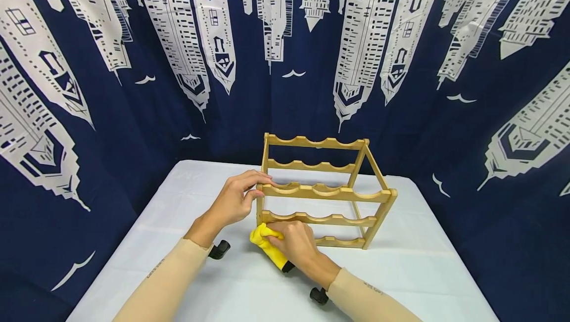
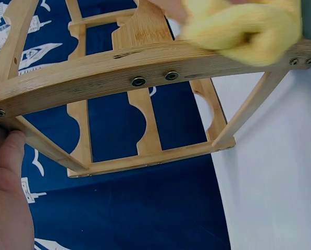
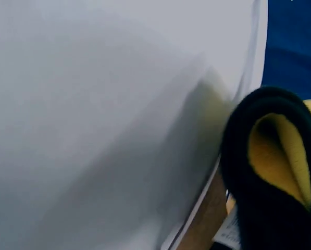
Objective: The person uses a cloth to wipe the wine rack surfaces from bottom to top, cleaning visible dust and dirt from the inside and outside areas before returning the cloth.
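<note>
A light wooden wine rack point(image 1: 327, 193) with scalloped rails stands on the white table. My left hand point(image 1: 236, 201) grips its upper front-left corner, thumb in front and fingers over the top. Down at the rack's lower left, my right hand point(image 1: 297, 245) holds a bunched yellow cloth point(image 1: 272, 253) against the front post. In the left wrist view the cloth point(image 2: 244, 31) is blurred and overlaps the post, which has metal screws. The right wrist view catches the cloth's folded black edge point(image 3: 236, 140), with a pale tag below it; the fingers are hidden there.
White fabric covers the tabletop point(image 1: 401, 277). A dark blue curtain point(image 1: 285, 104) printed with white buildings and birds hangs behind and along both sides. Black wrist mounts point(image 1: 219, 250) sit at the sleeves.
</note>
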Demonstrator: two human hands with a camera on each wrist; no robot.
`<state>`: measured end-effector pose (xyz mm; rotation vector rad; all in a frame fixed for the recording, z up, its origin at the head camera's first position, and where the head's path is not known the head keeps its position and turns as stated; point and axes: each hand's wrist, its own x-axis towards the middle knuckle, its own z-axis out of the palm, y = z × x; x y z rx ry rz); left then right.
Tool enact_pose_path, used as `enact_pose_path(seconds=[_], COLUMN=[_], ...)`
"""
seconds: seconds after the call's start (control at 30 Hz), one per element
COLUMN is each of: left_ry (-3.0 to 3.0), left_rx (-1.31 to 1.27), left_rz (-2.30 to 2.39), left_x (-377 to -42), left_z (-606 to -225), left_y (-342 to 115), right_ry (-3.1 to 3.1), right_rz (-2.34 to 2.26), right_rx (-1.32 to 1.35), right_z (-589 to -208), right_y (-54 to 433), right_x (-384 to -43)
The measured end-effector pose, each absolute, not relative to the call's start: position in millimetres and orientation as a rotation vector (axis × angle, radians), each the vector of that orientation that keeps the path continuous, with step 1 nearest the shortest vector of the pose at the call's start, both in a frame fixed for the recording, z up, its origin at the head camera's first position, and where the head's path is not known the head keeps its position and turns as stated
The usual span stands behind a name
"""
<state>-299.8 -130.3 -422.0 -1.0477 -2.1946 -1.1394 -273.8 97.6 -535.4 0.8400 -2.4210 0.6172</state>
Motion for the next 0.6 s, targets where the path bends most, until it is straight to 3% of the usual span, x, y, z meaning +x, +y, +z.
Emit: enact_pose_path(seconds=[0.6], left_ry=[-2.258], left_rx=[-1.052], left_rz=[-1.096], left_x=[-298.0], left_z=[-418.6], left_y=[-132.5], right_ry=[-2.645], right_rz=[0.331], right_rx=[0.796], right_z=[-534.0], right_y=[109.1], right_x=[-276.1])
